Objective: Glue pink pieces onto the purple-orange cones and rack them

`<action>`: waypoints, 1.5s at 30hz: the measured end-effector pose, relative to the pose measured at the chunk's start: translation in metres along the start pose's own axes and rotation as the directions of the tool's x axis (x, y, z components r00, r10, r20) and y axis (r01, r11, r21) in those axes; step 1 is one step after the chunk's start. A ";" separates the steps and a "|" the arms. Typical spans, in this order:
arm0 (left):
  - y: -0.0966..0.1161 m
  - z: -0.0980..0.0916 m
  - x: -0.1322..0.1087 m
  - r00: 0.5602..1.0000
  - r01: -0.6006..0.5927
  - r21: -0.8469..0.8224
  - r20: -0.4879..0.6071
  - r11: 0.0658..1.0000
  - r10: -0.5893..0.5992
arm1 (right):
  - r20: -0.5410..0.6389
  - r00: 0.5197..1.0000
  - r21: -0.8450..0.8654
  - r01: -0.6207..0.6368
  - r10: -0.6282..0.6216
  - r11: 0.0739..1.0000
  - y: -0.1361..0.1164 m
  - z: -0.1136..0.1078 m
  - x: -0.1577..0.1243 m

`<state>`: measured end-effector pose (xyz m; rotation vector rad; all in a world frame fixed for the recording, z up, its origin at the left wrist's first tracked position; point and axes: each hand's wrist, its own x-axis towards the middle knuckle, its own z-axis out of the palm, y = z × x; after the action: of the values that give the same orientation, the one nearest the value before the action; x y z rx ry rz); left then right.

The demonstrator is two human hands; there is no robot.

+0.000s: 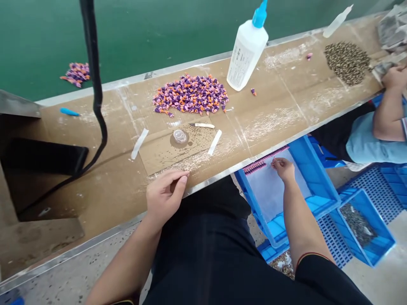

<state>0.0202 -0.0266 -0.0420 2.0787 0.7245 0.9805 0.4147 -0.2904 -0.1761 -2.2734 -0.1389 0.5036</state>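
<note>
Black trousers fill the near edge of the view, the lap of someone seated at a long brown counter point(286, 106). Their left hand point(167, 192) rests on the counter's near metal edge, fingers loosely curled and nothing in it. Their right hand point(283, 168) reaches down into a blue bin point(318, 178) beside the knee, fingertips drawn narrow at the end of a row point(259, 164) of pink and purple pieces. I cannot tell whether a piece sits between them. The row lies along the top edge of a white sheet point(270, 190) inside that bin.

Just beyond the left hand a cardboard patch point(162, 152) lies flat, with a small clear dish point(180, 136) on it, a pale stick point(203, 125) near that, and a white strip point(140, 143) on either side. Further back sits a pile point(190, 95) of purple and orange pieces, and just to its right stands a white glue bottle point(248, 48) with a blue cap. Well to the right is a brown heap point(347, 62), with a co-worker's hand point(394, 76) beside it. A black cable point(95, 84) hangs down on the left. Behind the counter runs a green surface point(159, 29) carrying a smaller purple pile point(76, 73).

Down on the speckled floor, a second blue bin point(378, 224) holds dark pieces point(358, 224).
</note>
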 end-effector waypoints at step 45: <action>-0.014 -0.072 -0.050 0.980 -0.164 0.668 0.027 0.726 0.197 | 0.029 0.264 0.118 0.957 -0.964 0.266 -0.276 0.114 -0.089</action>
<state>-0.0687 -0.0278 -0.0407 2.8079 1.0239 0.9595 0.3038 -0.0470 -0.0173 -1.6067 -1.4649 -0.0886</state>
